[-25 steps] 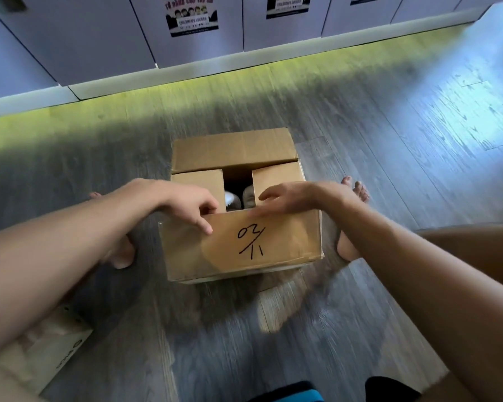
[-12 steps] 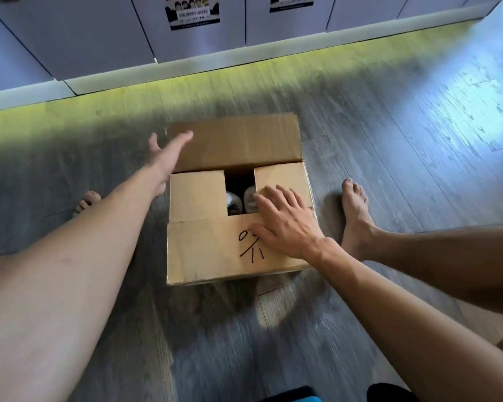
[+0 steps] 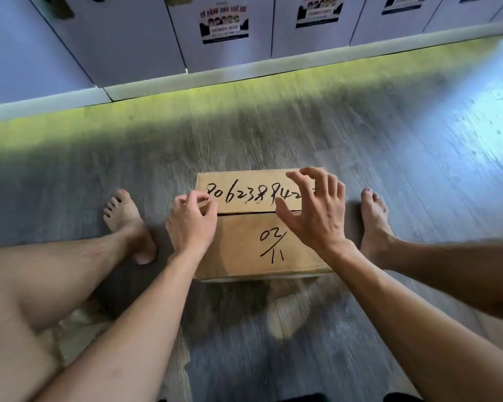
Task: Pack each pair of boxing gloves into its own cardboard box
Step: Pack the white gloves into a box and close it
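Cardboard box (image 3: 244,248) on plank floor (image 3: 360,134) between bare feet (image 3: 125,219), flaps closed, marker digits on top. Open floor beyond, up to lockers (image 3: 128,39). Left hand (image 3: 190,224) curled at far flap's left edge, grip unclear; right hand (image 3: 317,213) spread wide above.

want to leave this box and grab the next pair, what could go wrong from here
1. No tape shows on the seam of the cardboard box, so the far flap may spring up once the left hand, curled at its left end, and the spread right hand over it move off.
2. If the box is lifted by its top, the flaps could pull open.
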